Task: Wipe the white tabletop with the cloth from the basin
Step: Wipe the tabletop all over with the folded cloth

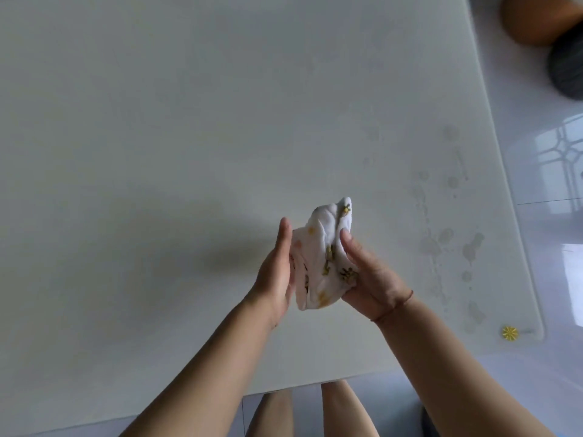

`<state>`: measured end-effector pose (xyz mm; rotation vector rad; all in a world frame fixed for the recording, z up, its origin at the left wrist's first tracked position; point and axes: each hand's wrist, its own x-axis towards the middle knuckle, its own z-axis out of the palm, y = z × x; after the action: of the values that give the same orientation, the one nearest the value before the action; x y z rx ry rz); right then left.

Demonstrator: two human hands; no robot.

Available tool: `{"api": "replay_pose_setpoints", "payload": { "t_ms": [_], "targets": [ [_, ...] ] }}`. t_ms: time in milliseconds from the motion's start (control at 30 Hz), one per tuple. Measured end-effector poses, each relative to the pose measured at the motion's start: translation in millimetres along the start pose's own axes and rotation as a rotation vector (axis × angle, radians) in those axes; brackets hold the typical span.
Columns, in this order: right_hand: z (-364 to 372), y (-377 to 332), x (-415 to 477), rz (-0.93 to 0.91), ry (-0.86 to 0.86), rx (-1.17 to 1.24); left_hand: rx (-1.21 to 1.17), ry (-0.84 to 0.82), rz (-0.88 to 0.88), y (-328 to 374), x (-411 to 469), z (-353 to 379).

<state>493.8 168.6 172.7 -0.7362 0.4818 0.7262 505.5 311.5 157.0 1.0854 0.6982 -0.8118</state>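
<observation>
A bunched white cloth [325, 257] with small yellow and olive prints is held up above the white tabletop [157, 137]. My left hand [276, 272] presses flat against its left side. My right hand [369, 275] grips its right side, thumb on top. Both hands meet around the cloth near the table's front right. Water drops and wet patches [441, 244] lie on the tabletop to the right of the hands. The basin is not in view.
The table's right edge runs diagonally, with a yellow flower mark [509, 333] near its front corner. Beyond it is glossy tiled floor, with a brown round object [533, 17] and a dark grey one [568, 64] at the top right. My legs show below the front edge.
</observation>
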Motion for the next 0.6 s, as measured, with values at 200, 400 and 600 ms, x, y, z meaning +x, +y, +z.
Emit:
{"api": "replay_pose_setpoints", "payload": {
  "t_ms": [200, 400, 600],
  "targets": [
    [-18.3, -13.1, 3.4, -0.135, 0.508, -0.513, 0.152, 0.272, 0.169, -0.2, 21.1, 10.9],
    [-41.1, -23.3, -1.8, -0.237, 0.748, -0.714, 0.568, 0.416, 0.453, 11.8, 38.0, 30.9],
    [-52.1, -21.0, 6.1, -0.318, 0.967, -0.916, 0.86, 0.449, 0.686, 10.3, 48.2, 43.0]
  ]
}}
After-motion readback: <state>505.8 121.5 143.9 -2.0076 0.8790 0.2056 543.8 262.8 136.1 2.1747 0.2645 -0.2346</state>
